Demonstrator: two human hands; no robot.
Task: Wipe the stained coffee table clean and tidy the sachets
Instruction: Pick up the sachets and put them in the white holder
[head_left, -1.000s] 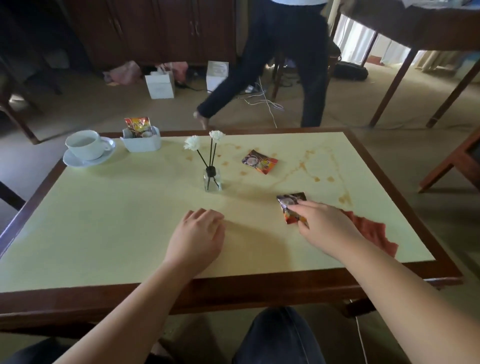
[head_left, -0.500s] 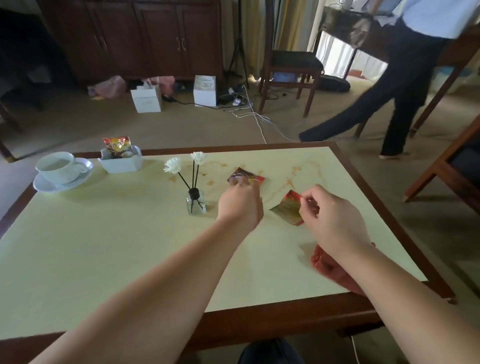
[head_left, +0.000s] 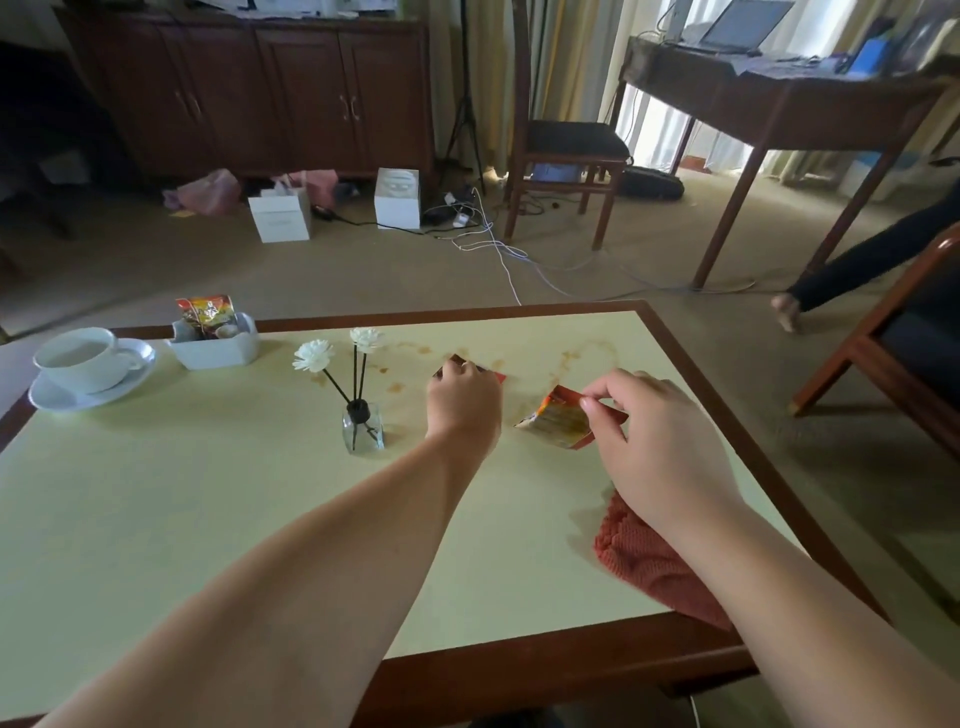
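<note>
The right hand (head_left: 657, 441) pinches one sachet (head_left: 558, 423) by its upper red edge between thumb and forefinger, so the packet hangs tilted to the left of the hand, lifted off the desk (head_left: 208, 519) or barely touching it; the angle makes that hard to judge. The left hand (head_left: 465, 402) reaches further out over the desk with its fingers curled down onto a second sachet (head_left: 451, 364), of which only a dark corner at the fingertips and a red sliver on the hand's right side show. It looks like a grip, though the hand hides most of the packet.

Brown coffee stains (head_left: 576, 358) spot the pale desk top around and beyond both hands. A red knitted cloth (head_left: 644, 561) lies on the near right part of the desk, partly under the right forearm. Left of the left hand stands a small glass vase (head_left: 363, 428) with two white flowers on dark stems. At the far left edge sit a white holder (head_left: 215, 348) with more sachets upright in it, and beside it a white cup (head_left: 83, 358) on a saucer.
</note>
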